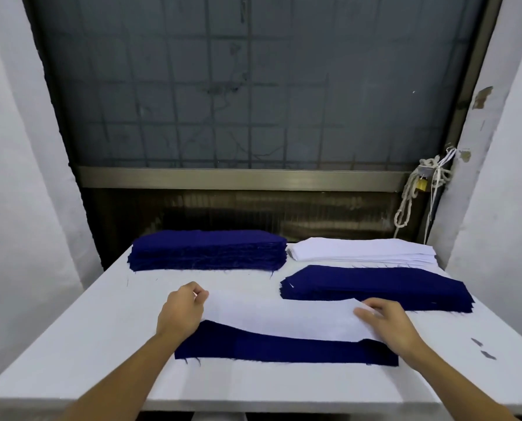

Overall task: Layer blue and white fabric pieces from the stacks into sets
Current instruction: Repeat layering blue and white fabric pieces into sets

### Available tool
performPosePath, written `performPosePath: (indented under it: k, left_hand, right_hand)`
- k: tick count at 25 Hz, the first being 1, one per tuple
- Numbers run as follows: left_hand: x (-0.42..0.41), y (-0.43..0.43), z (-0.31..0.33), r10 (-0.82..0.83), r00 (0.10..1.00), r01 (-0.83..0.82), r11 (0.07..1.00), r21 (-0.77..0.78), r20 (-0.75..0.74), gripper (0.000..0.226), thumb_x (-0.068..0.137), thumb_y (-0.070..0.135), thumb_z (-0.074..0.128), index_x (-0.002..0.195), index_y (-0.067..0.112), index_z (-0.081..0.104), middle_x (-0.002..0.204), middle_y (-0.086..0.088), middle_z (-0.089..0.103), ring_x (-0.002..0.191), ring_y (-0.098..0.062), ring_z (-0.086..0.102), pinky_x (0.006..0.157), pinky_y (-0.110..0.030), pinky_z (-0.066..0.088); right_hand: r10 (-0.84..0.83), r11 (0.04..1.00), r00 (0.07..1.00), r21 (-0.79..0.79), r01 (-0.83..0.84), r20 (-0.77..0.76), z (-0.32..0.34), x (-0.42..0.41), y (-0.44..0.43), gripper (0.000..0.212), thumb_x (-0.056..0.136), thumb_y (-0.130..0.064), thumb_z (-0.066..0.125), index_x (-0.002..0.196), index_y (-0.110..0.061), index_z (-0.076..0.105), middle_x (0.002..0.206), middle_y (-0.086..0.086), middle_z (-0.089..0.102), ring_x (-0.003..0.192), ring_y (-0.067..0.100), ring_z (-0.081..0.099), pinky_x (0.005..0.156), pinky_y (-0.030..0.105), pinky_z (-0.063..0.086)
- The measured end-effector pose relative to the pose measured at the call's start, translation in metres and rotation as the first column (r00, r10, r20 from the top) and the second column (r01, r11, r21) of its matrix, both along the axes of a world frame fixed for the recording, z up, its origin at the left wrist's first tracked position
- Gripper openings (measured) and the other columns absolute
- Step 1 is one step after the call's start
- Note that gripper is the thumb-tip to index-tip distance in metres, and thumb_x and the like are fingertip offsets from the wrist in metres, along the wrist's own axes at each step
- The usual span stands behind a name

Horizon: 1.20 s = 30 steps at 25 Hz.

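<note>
The left hand (182,311) pinches the left end of a white piece (284,320), the right hand (387,323) grips its right end; it lies partly over a blue piece (284,349) at the bench (101,344) front, near of the blue stack (208,249) and white stack (359,250)

No text, label, brand or number can be read anywhere — fabric, table and wall all unmarked.
</note>
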<state>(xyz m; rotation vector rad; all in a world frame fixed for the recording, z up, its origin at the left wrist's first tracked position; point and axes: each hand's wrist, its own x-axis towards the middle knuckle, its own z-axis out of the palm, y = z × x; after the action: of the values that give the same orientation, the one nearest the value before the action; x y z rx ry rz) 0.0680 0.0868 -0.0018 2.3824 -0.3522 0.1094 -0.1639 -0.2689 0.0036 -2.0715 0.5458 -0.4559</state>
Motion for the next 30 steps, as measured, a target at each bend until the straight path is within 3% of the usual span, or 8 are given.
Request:
performPosePath:
  k: [4, 7, 11, 19, 26, 30]
  left_hand:
    - [-0.018, 0.015, -0.02, 0.014, 1.0, -0.012, 0.996, 0.086, -0.015, 0.02, 0.104, 0.034, 0.049, 0.089, 0.026, 0.059, 0.079, 0.003, 0.067, 0.072, -0.017, 0.064, 0.067, -0.034, 0.053]
    - [-0.029, 0.022, -0.036, -0.016, 0.999, 0.015, 1.0, 0.026, 0.03, 0.021, 0.102, 0.032, 0.053, 0.082, 0.029, 0.059, 0.076, 0.009, 0.068, 0.073, -0.01, 0.066, 0.065, -0.03, 0.053]
    - [-0.034, 0.023, -0.046, -0.025, 0.995, 0.031, 0.998, -0.063, 0.1, 0.023, 0.101, 0.03, 0.06, 0.078, 0.028, 0.058, 0.075, 0.013, 0.069, 0.073, -0.002, 0.064, 0.063, -0.019, 0.048]
    - [-0.034, 0.023, -0.048, 0.002, 0.994, 0.002, 0.999, -0.04, 0.112, 0.021, 0.101, 0.032, 0.06, 0.08, 0.026, 0.056, 0.084, 0.011, 0.066, 0.085, -0.01, 0.062, 0.072, -0.032, 0.052]
    - [-0.032, 0.021, -0.045, 0.014, 0.991, -0.024, 0.997, 0.069, 0.137, 0.022, 0.102, 0.024, 0.056, 0.081, 0.02, 0.052, 0.082, 0.007, 0.059, 0.075, -0.009, 0.055, 0.061, -0.025, 0.041]
    - [-0.027, 0.023, -0.034, -0.065, 0.995, 0.046, 0.975, 0.218, 0.082, 0.02, 0.104, 0.021, 0.05, 0.084, 0.017, 0.049, 0.082, 0.003, 0.058, 0.073, -0.013, 0.053, 0.064, -0.028, 0.044]
  right_hand:
    - [-0.092, 0.995, 0.995, -0.033, 0.094, 0.037, -0.026, -0.01, 0.012, 0.005, 0.092, -0.023, 0.073, 0.093, -0.027, 0.071, 0.1, -0.013, 0.073, 0.101, 0.006, 0.063, 0.086, 0.032, 0.048]
    - [-0.155, 0.971, 0.988, -0.184, 0.15, -0.011, -0.04, -0.011, 0.014, 0.007, 0.094, -0.027, 0.069, 0.095, -0.033, 0.066, 0.092, -0.009, 0.072, 0.089, 0.011, 0.064, 0.079, 0.035, 0.053]
    - [-0.17, 0.93, 0.985, -0.335, 0.15, -0.032, -0.043, -0.008, 0.012, 0.007, 0.096, -0.029, 0.066, 0.095, -0.034, 0.061, 0.078, -0.012, 0.066, 0.073, 0.008, 0.062, 0.065, 0.027, 0.051]
    - [-0.164, 0.876, 0.985, -0.468, 0.121, -0.052, -0.045, 0.0, 0.007, 0.007, 0.097, -0.035, 0.063, 0.099, -0.036, 0.057, 0.087, -0.017, 0.054, 0.086, 0.005, 0.053, 0.066, 0.026, 0.045]
    - [-0.178, 0.808, 0.982, -0.577, 0.115, -0.054, -0.045, 0.003, 0.005, 0.008, 0.097, -0.037, 0.064, 0.098, -0.03, 0.06, 0.091, -0.017, 0.055, 0.093, 0.009, 0.048, 0.065, 0.025, 0.046]
    - [-0.154, 0.732, 0.983, -0.68, 0.048, -0.097, -0.043, 0.004, 0.004, 0.005, 0.1, -0.025, 0.059, 0.099, -0.026, 0.064, 0.097, -0.015, 0.051, 0.09, 0.008, 0.046, 0.063, 0.024, 0.048]
